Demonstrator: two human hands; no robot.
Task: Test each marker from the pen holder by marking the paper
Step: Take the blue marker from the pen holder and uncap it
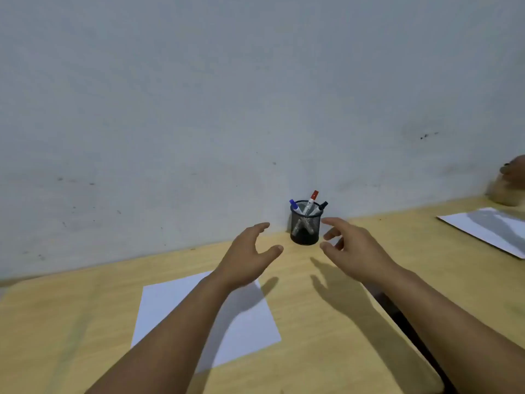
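A black mesh pen holder (305, 231) stands on the wooden desk against the wall. Three markers lean in it: a blue-capped marker (294, 205), a red-capped marker (313, 196) and a black-capped marker (323, 206). My left hand (250, 253) hovers just left of the holder, fingers spread, holding nothing. My right hand (350, 245) hovers just right of it, fingers apart and empty. Neither hand touches the holder. A blank white paper (170, 311) lies on the desk below my left forearm, which covers part of it.
The desk (326, 322) ends at a dark gap on the right, beside a second desk (426, 237) carrying another white sheet (483, 228). Another person's hand (514, 169) shows at the far right edge. A grey scuffed wall rises behind.
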